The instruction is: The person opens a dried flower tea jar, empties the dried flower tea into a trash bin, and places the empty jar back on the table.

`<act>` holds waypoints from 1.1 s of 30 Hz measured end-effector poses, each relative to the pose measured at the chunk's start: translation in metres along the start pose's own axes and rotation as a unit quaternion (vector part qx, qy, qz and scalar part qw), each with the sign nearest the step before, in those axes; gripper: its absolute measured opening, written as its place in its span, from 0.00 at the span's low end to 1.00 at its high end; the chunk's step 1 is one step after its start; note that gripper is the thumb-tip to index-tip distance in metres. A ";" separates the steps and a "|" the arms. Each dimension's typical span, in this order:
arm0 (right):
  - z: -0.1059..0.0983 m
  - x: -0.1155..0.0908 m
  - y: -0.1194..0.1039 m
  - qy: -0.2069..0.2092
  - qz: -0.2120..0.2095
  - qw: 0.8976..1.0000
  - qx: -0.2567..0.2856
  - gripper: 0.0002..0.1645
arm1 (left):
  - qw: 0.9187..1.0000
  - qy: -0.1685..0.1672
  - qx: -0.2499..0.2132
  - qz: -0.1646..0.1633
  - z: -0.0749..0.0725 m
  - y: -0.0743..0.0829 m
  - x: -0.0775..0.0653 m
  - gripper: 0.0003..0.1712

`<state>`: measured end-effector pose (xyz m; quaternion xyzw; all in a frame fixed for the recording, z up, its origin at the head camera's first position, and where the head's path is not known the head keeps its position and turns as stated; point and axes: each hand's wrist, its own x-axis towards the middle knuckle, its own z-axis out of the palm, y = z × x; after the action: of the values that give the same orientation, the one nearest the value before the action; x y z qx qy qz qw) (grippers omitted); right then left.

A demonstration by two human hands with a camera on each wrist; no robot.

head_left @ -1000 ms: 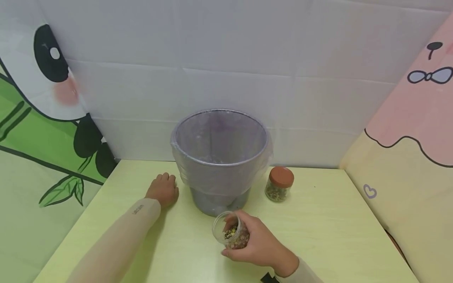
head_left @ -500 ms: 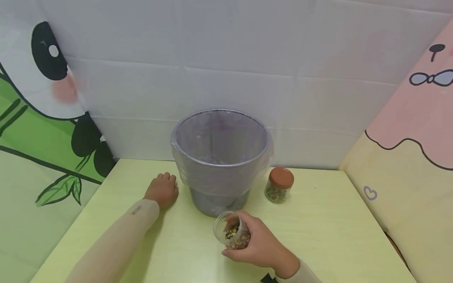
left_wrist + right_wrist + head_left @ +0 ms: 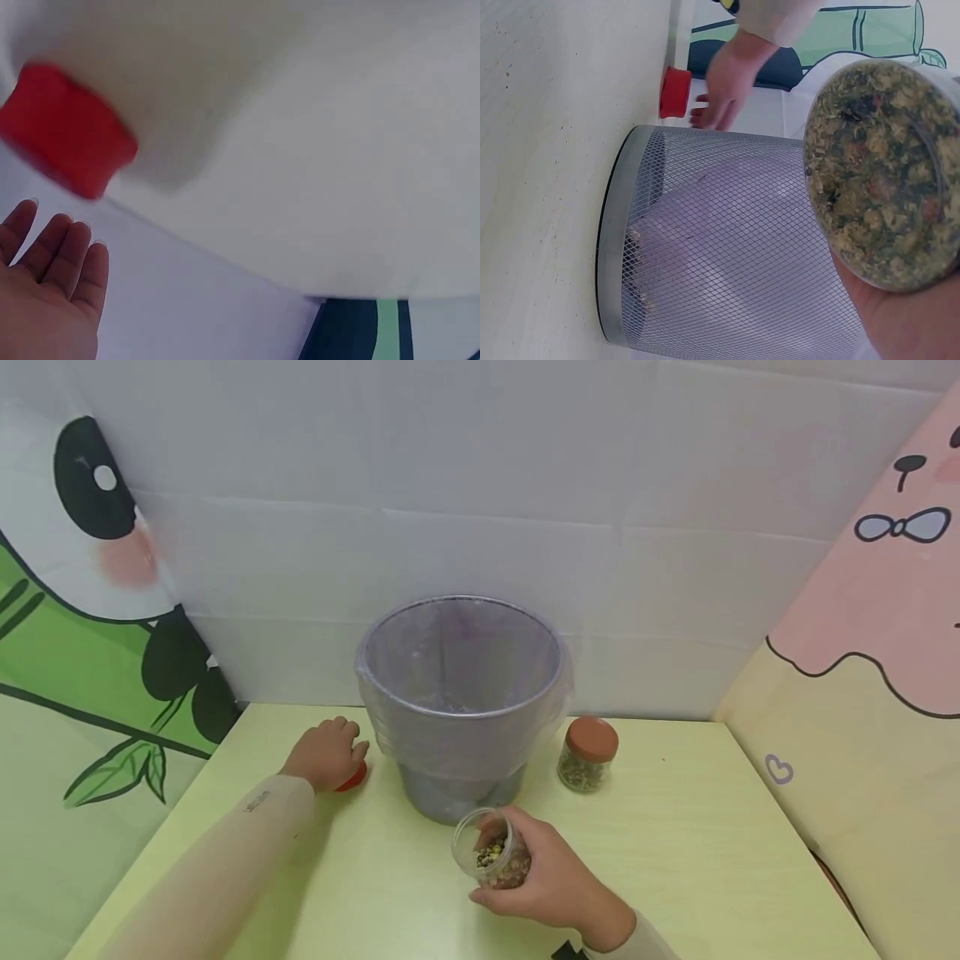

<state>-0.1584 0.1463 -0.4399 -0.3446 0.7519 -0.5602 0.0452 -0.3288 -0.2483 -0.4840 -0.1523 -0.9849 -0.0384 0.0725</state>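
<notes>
My right hand [image 3: 551, 881] grips a clear plastic jar [image 3: 512, 864], tilted with its open mouth toward the left. A dried mix of yellowish, green and brown bits fills its lower part, pressed against the base in the right wrist view. My left hand [image 3: 322, 756] hovers just above a small red piece with a pinched-in waist [image 3: 675, 92] on the table, left of the bin. In the left wrist view the fingers [image 3: 56, 259] are loosely extended, apart from that red piece [image 3: 67, 131]. Its exact kind does not show.
A grey mesh wastebasket [image 3: 461, 785] with a thin plastic liner [image 3: 742, 217] stands mid-table near the back wall. Right of it is a lidded jar [image 3: 588, 756] with an orange-brown lid and similar dried contents. Small specks lie on the table [image 3: 547, 187] near the bin.
My left hand has lifted and shifted left off the red piece, which now shows beneath it. The right hand and the tilted jar have stayed almost still.
</notes>
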 end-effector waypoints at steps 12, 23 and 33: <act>-0.002 0.000 0.001 0.004 -0.025 1.000 -0.009 0.32 | 0.999 0.023 -0.026 -0.036 -0.106 -0.008 0.010 0.29; -0.005 0.000 -0.002 0.006 -0.008 1.000 0.004 0.33 | 0.994 0.039 -0.089 -0.039 -0.171 0.009 0.013 0.33; -0.008 -0.002 -0.002 0.018 -0.023 1.000 -0.001 0.31 | 0.974 0.021 -0.221 -0.047 -0.212 0.046 0.019 0.40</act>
<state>-0.1598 0.1539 -0.4354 -0.3516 0.7450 -0.5666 0.0190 -0.3046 -0.2196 -0.2699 -0.1172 -0.9565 -0.2613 0.0560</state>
